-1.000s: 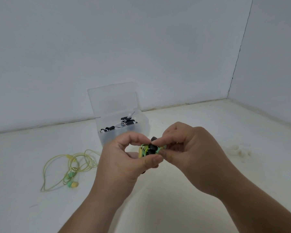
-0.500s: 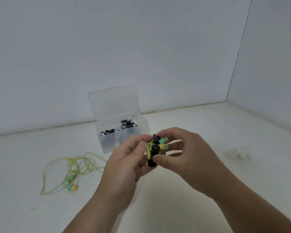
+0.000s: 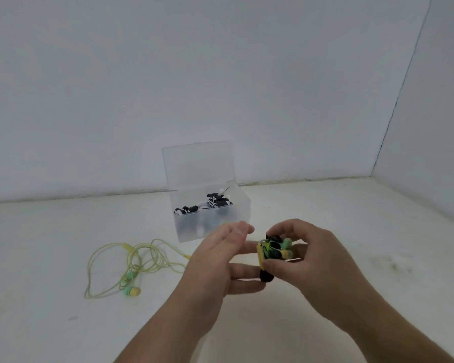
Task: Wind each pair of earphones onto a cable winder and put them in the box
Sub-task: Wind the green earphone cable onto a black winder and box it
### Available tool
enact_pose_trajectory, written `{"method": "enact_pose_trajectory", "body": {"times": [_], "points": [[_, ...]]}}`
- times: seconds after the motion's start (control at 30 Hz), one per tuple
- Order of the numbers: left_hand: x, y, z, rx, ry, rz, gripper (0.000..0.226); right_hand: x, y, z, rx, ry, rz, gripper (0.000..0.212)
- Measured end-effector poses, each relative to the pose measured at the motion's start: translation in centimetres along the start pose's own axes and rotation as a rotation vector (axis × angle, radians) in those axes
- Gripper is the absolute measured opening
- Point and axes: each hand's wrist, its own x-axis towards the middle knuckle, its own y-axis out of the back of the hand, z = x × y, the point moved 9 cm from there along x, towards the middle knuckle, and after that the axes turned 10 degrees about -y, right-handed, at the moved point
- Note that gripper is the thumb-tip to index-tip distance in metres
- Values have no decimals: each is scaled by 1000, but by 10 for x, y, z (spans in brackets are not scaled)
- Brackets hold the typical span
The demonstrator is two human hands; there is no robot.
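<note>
Right hand (image 3: 323, 260) curls around one black cable winder (image 3: 269, 254) wound with yellow-green earphones (image 3: 286, 243); left hand (image 3: 212, 263), fingers straight, holds nothing beside it. Just beyond, one clear box (image 3: 212, 224), lid up, holds wound sets (image 3: 215, 201). One loose pair (image 3: 131, 290) lies left on the bench (image 3: 351, 218).

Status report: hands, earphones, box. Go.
Right hand grips wound earphones; left hand open beside them. Box lid up, nothing blocking. One loose pair on surface.

Both bare arms reach up from below, and the hands meet in the middle. The right hand (image 3: 315, 260) curls its fingers and thumb round the wound earphones (image 3: 273, 251). The left hand (image 3: 215, 263) is loose (fingers nearly straight), with its fingertips (image 3: 249, 269) just beside the right hand.
</note>
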Motion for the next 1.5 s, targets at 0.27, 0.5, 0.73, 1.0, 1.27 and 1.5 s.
{"method": "enact_pose_trajectory", "body": {"times": [0.27, 0.5, 0.73, 1.0, 1.27, 1.5], "points": [[5, 66, 27, 125, -256, 521, 20, 25, -5, -17, 139, -61, 39, 31], [-12, 138, 48, 197, -428, 988, 11, 106, -64, -106, 59, 58, -67, 26], [-18, 153, 57, 188, -473, 1064, 13, 152, -149, -110, -392, 138, -280, 31], [-18, 161, 57, 148, -449, 1110, 9, 147, -161, -103, -835, 303, -215, 26], [-22, 164, 62, 135, -462, 1127, 9, 133, -155, -110, -709, 284, -231, 41], [-25, 168, 74, 154, -560, 1150, 17, 69, -163, -90, -554, 178, -227, 14]]}}
